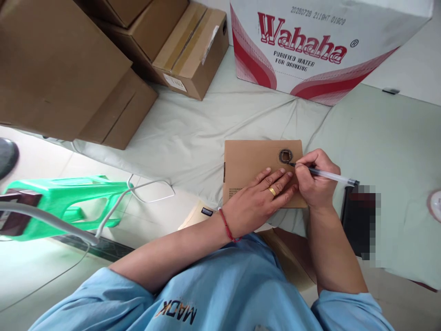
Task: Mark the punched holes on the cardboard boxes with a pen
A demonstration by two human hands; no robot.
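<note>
My left hand [263,200] lies flat on a small brown cardboard box [248,158], fingers outstretched and a gold ring on one of them. A pen [332,175] with a clear barrel and black end is pinched in my right hand [317,180]. Its tip touches or nearly touches the lower edge of a dark ring-shaped piece with a square hole, like an old coin [285,156], near the box's upper right corner. Whether that piece is loose or drawn on the box, I cannot tell for sure.
A white and red water carton [292,50] stands at the back. Brown cardboard boxes [193,50] are stacked at the back left on the pale cloth [186,133]. A green stool [69,186] is at lower left, with a grey tube before it. A dark object [356,225], partly blurred out, lies right.
</note>
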